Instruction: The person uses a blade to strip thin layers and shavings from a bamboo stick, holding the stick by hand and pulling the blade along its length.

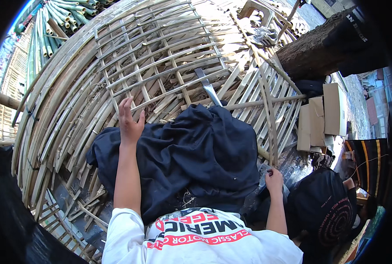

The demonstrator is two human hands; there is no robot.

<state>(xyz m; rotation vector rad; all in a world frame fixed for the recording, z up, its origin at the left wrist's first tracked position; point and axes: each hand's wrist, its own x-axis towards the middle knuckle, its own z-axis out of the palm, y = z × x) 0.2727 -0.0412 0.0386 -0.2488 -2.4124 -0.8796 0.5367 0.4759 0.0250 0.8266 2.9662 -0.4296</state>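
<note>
Obs.: flat lattice of thin, pale tan bamboo slats (158, 57) lies ahead of the person, just beyond the cloth, face up on a heap of loose split bamboo strips (73, 105). Heap presumably serves as a rough bed, bringing the lattice within reach; its near edge faces the person.

Left hand (131, 121): raised at the lattice's near left corner, fingers spread and extended, gripping nothing. Contact with the slat ends cannot be told from this angle. Position would suit steadying that corner, or clearing it.

Right hand (274, 180): low, off to the right, fingers curled, just below the lower end of a long, narrow bamboo strip (266, 116). Cannot tell whether anything is gripped; the palm side is hidden.

Large, rumpled, dark navy cloth (174, 158) spread across the lap, likely as a guard against splinters; a few pale shavings lie on it.

Flat grey metal blade-like tool (211, 92) rests at a slant beside the lattice's near right side, lower end by the cloth, probably left there to be close at hand.

Brown cardboard box (317, 121) sits further right, well apart from the lattice
</note>
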